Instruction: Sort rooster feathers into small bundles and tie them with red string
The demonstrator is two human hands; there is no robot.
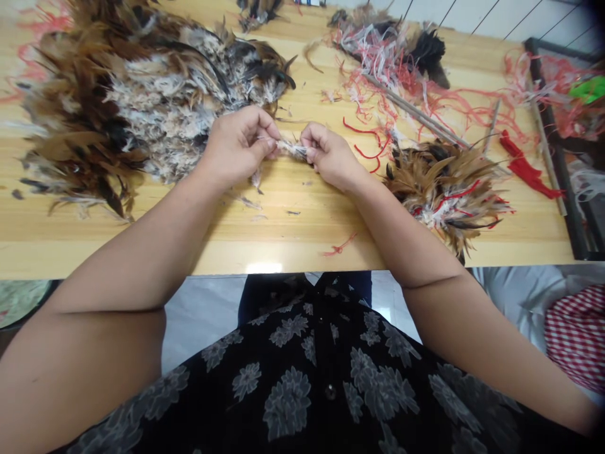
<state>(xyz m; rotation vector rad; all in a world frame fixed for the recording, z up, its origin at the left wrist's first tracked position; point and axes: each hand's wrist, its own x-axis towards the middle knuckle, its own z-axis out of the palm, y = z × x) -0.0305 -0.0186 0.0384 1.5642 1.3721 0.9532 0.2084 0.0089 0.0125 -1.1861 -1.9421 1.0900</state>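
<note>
Both of my hands meet over the middle of a light wooden table (293, 233). My left hand (239, 146) is closed in a pinch on one end of a small white fluffy feather tuft (292, 149). My right hand (331, 154) is closed on the other end of the same tuft. A large heap of brown, black and white feathers (127, 94) lies just left of my left hand. To the right of my right hand lies a smaller brown feather bundle (444, 189) bound with red string.
Red and white string scraps (392, 69) and thin sticks (416, 113) are strewn over the far right of the table. A dark metal frame (562, 157) stands at the right edge, with a red strip (527, 167) beside it. Loose feather bits dot the near tabletop.
</note>
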